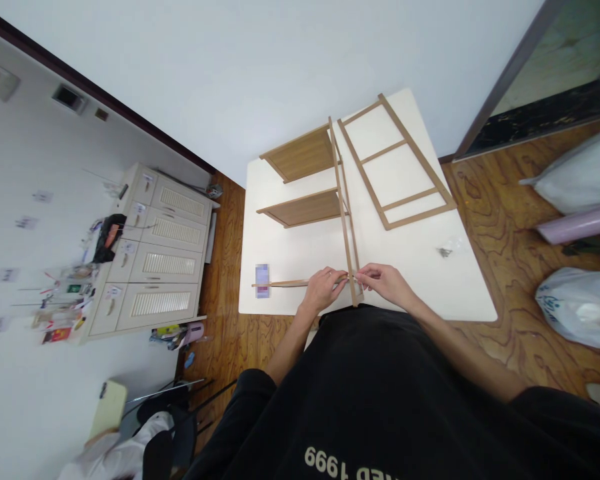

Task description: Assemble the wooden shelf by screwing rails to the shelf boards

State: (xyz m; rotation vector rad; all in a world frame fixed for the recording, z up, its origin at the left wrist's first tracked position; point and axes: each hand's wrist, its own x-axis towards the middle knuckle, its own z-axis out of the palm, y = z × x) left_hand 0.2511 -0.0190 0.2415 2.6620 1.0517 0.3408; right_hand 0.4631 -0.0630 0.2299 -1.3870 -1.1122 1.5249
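Observation:
On the white table stands a partly assembled wooden rack: an upright side frame point(347, 247) with shelf panels reaching left from it. The far shelf panel point(305, 157) and the middle shelf panel point(305, 208) join the frame. My left hand point(324, 288) is closed on the near shelf panel point(285, 284), seen edge-on, where it meets the frame. From the frame's other side, my right hand point(387, 283) pinches at the same joint; whatever is in its fingertips is too small to make out. A second side frame point(395, 157) lies flat to the right.
Small metal hardware point(445, 252) lies in a clear bag on the table point(410, 267). A blurred rectangular item point(263, 280) is at the left edge. White cabinets point(155, 247) stand left; white bags point(580, 307) sit on the floor right. The wall borders the table's far side.

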